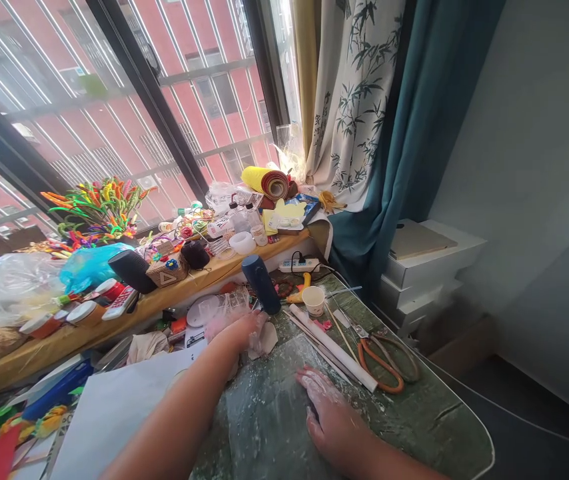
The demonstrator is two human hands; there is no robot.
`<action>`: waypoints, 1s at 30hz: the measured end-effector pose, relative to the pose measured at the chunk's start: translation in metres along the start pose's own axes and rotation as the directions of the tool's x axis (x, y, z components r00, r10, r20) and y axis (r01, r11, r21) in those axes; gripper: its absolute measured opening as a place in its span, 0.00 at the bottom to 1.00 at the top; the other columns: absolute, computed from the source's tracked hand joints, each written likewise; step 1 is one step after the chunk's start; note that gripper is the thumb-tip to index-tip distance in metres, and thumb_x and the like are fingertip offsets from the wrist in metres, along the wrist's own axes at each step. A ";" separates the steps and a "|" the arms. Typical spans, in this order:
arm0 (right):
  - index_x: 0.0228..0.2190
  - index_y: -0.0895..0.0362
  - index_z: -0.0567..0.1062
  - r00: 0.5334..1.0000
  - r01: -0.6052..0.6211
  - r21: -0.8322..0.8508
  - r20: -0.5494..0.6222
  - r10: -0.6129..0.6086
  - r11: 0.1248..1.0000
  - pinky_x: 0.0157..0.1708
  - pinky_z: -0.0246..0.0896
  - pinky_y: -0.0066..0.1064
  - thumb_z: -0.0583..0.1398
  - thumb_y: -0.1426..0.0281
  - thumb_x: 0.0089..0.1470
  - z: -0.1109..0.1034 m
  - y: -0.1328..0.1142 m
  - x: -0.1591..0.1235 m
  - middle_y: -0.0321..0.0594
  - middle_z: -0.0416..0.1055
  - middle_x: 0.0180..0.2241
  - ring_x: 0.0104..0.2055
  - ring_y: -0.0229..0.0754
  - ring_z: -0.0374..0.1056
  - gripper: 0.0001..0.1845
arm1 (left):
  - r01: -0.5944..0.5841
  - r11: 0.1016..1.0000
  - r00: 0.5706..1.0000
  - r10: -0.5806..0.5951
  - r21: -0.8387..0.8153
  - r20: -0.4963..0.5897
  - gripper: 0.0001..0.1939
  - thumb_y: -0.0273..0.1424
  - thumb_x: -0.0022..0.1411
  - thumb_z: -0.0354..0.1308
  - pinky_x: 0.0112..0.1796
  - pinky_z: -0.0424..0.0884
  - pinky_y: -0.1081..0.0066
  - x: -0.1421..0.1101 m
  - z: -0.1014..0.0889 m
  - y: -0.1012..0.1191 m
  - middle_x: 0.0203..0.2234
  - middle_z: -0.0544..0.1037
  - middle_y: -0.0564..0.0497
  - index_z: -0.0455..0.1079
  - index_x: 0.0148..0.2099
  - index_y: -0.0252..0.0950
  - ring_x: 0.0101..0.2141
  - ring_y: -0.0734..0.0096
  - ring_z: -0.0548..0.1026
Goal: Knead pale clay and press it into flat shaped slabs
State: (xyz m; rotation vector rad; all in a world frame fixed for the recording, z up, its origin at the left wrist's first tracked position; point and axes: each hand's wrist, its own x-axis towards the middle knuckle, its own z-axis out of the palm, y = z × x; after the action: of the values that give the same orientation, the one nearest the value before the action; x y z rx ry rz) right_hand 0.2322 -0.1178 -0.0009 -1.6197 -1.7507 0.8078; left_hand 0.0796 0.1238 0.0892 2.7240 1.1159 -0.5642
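Observation:
My left hand [248, 331] reaches to the back of the table, its fingers curled over a crumpled clear plastic bag [260, 340]; the fingertips are partly hidden. My right hand [328, 412], dusted with white powder, rests on a clear plastic sheet [269, 407] with its thumb apart and nothing in it. White smears mark the sheet. To the right of it lie a white rolling rod [334, 347], several thin sticks [322, 350] and large scissors [377, 353] with orange-brown handles. Behind these stands a paper cup [313, 300].
A dark blue cylinder [261, 285] stands beyond my left hand, near a yellow glue gun [300, 291] and a power strip [299, 265]. White paper [119, 407] lies at left. The crowded windowsill [199, 283] holds bottles, jars and bundled pipe cleaners [109, 207].

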 end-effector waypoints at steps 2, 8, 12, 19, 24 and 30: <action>0.63 0.62 0.68 1.000 0.005 0.006 -0.014 -0.005 1.000 0.71 0.46 0.45 0.54 0.78 0.50 0.001 0.000 0.001 0.47 0.62 0.66 0.71 0.51 0.51 0.37 | -0.016 1.000 0.999 0.016 0.001 0.043 0.43 0.41 0.38 0.75 0.52 0.68 0.59 0.005 -0.004 0.001 0.54 0.74 0.37 0.69 0.57 0.34 0.52 0.46 0.74; 0.62 0.62 0.69 0.999 0.009 0.020 -0.035 -0.009 1.000 0.70 0.47 0.46 0.54 0.78 0.49 0.001 0.001 0.001 0.48 0.63 0.65 0.70 0.52 0.53 0.37 | 0.012 0.999 0.998 -0.010 -0.031 0.056 0.14 0.32 0.50 0.64 0.37 0.69 0.69 0.012 -0.017 -0.002 0.35 0.79 0.51 0.73 0.41 0.38 0.36 0.62 0.76; 0.62 0.62 0.69 0.999 0.021 0.032 -0.037 -0.020 0.999 0.70 0.48 0.45 0.54 0.78 0.49 0.001 0.001 0.000 0.48 0.64 0.65 0.70 0.52 0.54 0.36 | -0.035 0.996 0.999 0.035 -0.079 -0.005 0.11 0.27 0.53 0.58 0.32 0.66 0.73 0.000 -0.029 0.001 0.32 0.78 0.54 0.72 0.41 0.39 0.33 0.67 0.75; 0.62 0.59 0.68 0.998 0.011 0.076 -0.057 -0.007 0.997 0.70 0.47 0.45 0.55 0.78 0.50 0.001 0.002 -0.003 0.46 0.63 0.65 0.70 0.50 0.53 0.37 | -0.197 0.973 0.926 0.145 -0.118 -0.348 0.08 0.31 0.66 0.55 0.41 0.70 0.70 -0.053 -0.028 0.015 0.37 0.80 0.51 0.75 0.43 0.40 0.40 0.65 0.77; 0.61 0.61 0.69 0.993 0.023 0.103 -0.118 -0.011 0.994 0.69 0.49 0.46 0.55 0.76 0.53 0.002 0.006 -0.004 0.49 0.65 0.64 0.69 0.49 0.56 0.33 | -0.396 0.917 0.738 0.351 0.052 -0.576 0.10 0.29 0.71 0.51 0.47 0.74 0.65 -0.108 0.055 0.046 0.42 0.82 0.47 0.73 0.48 0.40 0.44 0.63 0.79; 0.59 0.59 0.70 0.985 0.052 0.168 -0.173 -0.023 0.984 0.68 0.51 0.47 0.54 0.76 0.53 0.001 0.011 -0.005 0.50 0.68 0.62 0.67 0.49 0.60 0.31 | -0.450 0.893 0.779 0.396 0.007 -0.487 0.15 0.26 0.69 0.52 0.56 0.74 0.60 -0.155 0.114 0.071 0.54 0.78 0.46 0.68 0.56 0.41 0.55 0.61 0.75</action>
State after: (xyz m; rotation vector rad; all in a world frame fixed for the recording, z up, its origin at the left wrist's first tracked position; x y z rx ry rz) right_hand 0.2384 -0.1223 -0.0109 -1.4912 -1.5441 0.7567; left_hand -0.0047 -0.0577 0.0451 2.9477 0.5233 0.2478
